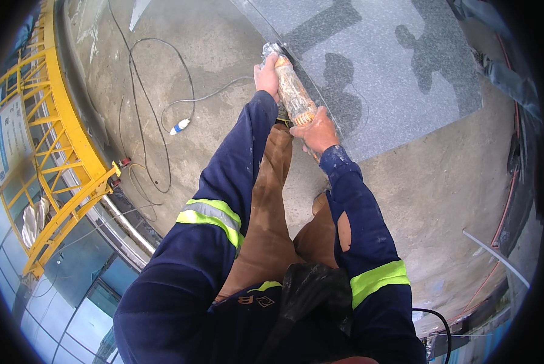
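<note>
An angle grinder, orange under a thick coat of pale dust, is held in both my hands. My left hand is closed round its front end, close to the metal head. My right hand wraps the rear of the body, by the ribbed orange part. Beneath the grinder's head runs the left edge of a large grey speckled stone slab, with dark patches across its face. A narrow dark line follows that edge. The grinder's disc is hidden, so I cannot tell whether it touches the stone.
A dark cable loops over the concrete floor on the left, near a blue-and-white plug. Beyond the floor's left edge stands a yellow steel lattice frame beside glass panels. A thin grey pipe and red line lie at right.
</note>
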